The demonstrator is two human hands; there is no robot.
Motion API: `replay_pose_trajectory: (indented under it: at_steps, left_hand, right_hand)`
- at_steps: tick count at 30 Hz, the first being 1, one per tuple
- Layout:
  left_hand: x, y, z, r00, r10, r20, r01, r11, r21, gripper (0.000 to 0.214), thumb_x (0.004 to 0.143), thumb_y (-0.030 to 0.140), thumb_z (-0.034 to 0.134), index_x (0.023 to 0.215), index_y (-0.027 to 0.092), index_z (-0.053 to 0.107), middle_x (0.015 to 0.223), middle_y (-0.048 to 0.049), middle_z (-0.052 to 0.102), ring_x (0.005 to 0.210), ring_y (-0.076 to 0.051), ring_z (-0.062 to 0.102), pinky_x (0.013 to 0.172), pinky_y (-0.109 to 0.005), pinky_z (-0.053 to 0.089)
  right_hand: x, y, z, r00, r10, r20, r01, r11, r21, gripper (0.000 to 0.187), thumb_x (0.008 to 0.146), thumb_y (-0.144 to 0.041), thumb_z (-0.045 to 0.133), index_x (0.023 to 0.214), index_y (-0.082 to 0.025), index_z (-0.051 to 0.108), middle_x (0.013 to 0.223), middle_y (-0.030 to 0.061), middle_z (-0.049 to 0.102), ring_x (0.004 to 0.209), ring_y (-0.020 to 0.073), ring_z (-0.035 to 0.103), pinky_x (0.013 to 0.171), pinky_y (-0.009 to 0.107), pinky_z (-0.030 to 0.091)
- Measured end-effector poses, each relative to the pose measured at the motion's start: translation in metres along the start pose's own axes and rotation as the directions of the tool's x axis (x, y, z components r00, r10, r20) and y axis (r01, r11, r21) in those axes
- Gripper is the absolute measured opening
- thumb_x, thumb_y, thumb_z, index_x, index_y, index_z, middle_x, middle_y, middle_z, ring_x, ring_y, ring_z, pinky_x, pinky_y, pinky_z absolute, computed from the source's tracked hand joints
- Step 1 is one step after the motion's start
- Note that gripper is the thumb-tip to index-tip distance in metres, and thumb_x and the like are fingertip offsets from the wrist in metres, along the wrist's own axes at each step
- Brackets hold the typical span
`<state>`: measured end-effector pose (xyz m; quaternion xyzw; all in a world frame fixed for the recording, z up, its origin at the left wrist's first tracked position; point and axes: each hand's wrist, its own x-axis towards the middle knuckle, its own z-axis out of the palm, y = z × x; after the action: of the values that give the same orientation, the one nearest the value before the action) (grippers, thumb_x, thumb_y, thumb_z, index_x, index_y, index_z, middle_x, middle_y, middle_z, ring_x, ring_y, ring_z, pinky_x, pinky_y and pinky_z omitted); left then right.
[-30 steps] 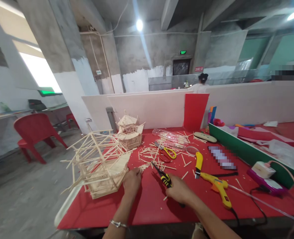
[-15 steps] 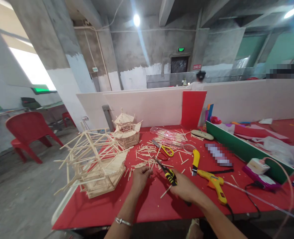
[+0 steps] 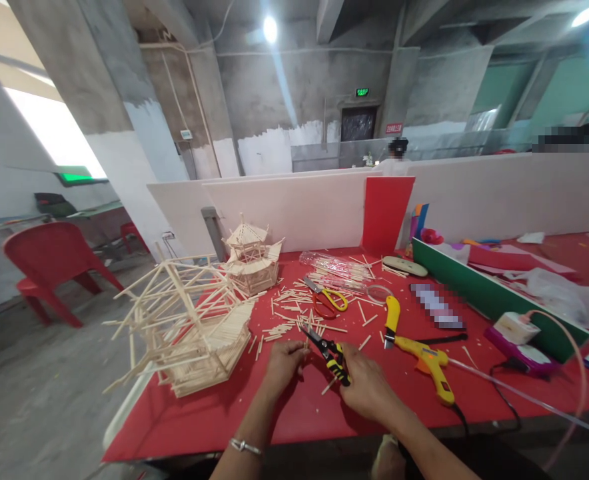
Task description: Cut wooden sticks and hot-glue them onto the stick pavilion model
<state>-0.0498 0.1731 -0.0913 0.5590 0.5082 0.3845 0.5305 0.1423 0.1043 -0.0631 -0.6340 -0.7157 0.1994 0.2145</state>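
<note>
My right hand [image 3: 369,387] is closed round the black-and-yellow handles of a pair of shears [image 3: 327,350]. Their dark blades point up and left, just past the fingertips of my left hand [image 3: 283,365]. A thin wooden stick [image 3: 306,344] is pinched in that left hand beside the blades, mostly covered by the fingers. Many loose cut sticks [image 3: 294,303] lie scattered beyond both hands. To the left stands a large open stick framework [image 3: 189,327] on a planked base. Behind it sits a smaller stick pavilion [image 3: 248,257] with a tiered roof.
Red-and-yellow-handled scissors [image 3: 332,300] lie among the sticks, near a clear plastic pack [image 3: 332,270]. On the right are a yellow-handled cutter [image 3: 392,317], a yellow glue gun [image 3: 429,363] with its cord, a power strip [image 3: 517,353] and a green board [image 3: 484,283].
The shears have swung left, their blades now nearer my left fingertips. The long stick that rose from my left hand no longer shows at that length. The view has shifted slightly.
</note>
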Motion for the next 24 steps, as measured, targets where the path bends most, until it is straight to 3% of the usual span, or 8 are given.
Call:
replay_pose_trajectory:
  at_steps: [8, 18, 24]
  left_hand:
    - [0.004, -0.006, 0.002, 1.000, 0.015, -0.015, -0.014, 0.998, 0.063, 0.029, 0.070, 0.042, 0.061, 0.063, 0.015, 0.066, 0.038, 0.0047, 0.047, 0.032, -0.009, 0.042, 0.036, -0.021, 0.033]
    - [0.032, 0.002, 0.009, 0.996, 0.071, -0.054, -0.057, 0.973, 0.223, 0.017, 0.074, 0.029, 0.052, 0.063, 0.019, 0.060, 0.043, 0.0060, 0.046, 0.035, -0.011, 0.047, 0.039, -0.021, 0.031]
    - [0.049, 0.005, 0.008, 0.989, 0.135, -0.059, -0.108, 0.937, 0.333, 0.017, 0.073, 0.023, 0.052, 0.058, 0.019, 0.060, 0.045, 0.0040, 0.049, 0.047, -0.013, 0.049, 0.050, -0.022, 0.032]
  right_hand:
    - [0.005, 0.007, 0.010, 0.996, -0.058, -0.072, 0.054, 0.997, -0.054, 0.048, 0.076, -0.012, 0.053, 0.124, -0.018, 0.048, 0.118, 0.0123, 0.062, 0.110, 0.0257, 0.056, 0.091, 0.033, 0.040]
    - [0.040, 0.016, 0.008, 0.997, -0.037, -0.062, 0.035, 0.999, -0.029, 0.048, 0.073, -0.012, 0.055, 0.121, -0.020, 0.049, 0.111, 0.0085, 0.064, 0.107, 0.0247, 0.059, 0.084, 0.030, 0.039]
    - [0.057, 0.020, 0.007, 0.997, -0.042, -0.064, 0.040, 0.999, -0.022, 0.043, 0.073, -0.015, 0.057, 0.116, -0.020, 0.051, 0.107, 0.0078, 0.066, 0.102, 0.0242, 0.060, 0.080, 0.029, 0.039]
